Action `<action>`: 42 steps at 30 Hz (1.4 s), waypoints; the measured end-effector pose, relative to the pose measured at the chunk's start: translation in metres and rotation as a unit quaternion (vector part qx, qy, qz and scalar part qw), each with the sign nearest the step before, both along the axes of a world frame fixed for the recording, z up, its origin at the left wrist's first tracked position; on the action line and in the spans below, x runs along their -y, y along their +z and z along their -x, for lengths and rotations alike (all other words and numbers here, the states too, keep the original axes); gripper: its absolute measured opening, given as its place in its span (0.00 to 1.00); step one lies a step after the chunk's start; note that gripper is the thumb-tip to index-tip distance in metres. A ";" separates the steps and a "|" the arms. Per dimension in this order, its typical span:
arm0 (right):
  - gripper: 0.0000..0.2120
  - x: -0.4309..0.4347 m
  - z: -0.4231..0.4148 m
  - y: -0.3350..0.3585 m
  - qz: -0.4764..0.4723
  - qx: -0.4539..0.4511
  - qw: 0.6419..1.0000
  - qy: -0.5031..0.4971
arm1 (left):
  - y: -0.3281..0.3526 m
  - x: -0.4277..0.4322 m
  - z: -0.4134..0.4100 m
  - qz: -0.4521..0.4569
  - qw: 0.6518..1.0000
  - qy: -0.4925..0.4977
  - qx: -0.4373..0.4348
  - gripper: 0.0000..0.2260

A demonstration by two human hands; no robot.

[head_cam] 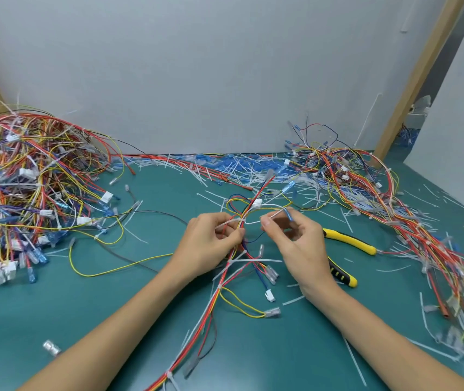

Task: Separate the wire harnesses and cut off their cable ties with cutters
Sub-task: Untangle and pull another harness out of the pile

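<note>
Cutters (347,244): jaws and part of handles hidden behind right hand (295,244); harness (216,292) runs off bottom edge below it; tie head too small to tell.

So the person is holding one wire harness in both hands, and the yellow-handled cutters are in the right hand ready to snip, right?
Not quite. Both hands do hold the wire harness, the left hand and right hand pinching its wires, but the yellow-handled cutters are not in the right hand. The head view shows them lying on the green table, just beyond the right hand.
</note>
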State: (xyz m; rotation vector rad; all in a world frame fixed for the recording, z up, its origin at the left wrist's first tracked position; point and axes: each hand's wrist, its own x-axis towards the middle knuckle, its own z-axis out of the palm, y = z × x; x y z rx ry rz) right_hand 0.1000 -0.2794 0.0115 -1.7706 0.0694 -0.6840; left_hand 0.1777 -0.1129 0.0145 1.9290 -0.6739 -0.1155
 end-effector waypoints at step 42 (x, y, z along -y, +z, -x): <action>0.13 -0.006 -0.005 0.005 0.200 -0.141 0.970 -0.009 | 0.048 -0.003 0.021 -0.187 0.966 -0.026 0.179 0.16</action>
